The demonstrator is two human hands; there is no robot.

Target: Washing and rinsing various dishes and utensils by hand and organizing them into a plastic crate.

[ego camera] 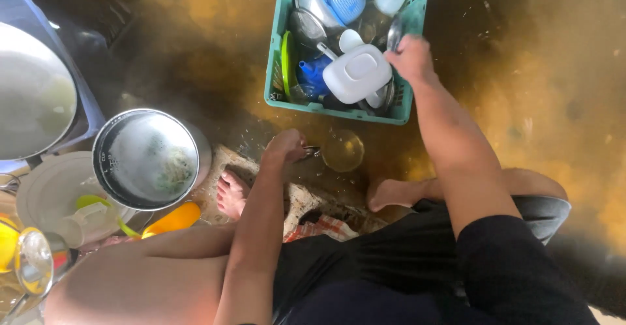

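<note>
We see the right hand (409, 58) clenched around a metal spoon (395, 33) over the green basket (339, 111), while left hand (285, 147) fingers grip a small metal piece (312, 150) beside a glass lid (343, 149).

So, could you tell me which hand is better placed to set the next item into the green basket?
The right hand: it already reaches over the green basket, beside the white container. The left hand is lower, near the floor, by the glass lid.
</note>
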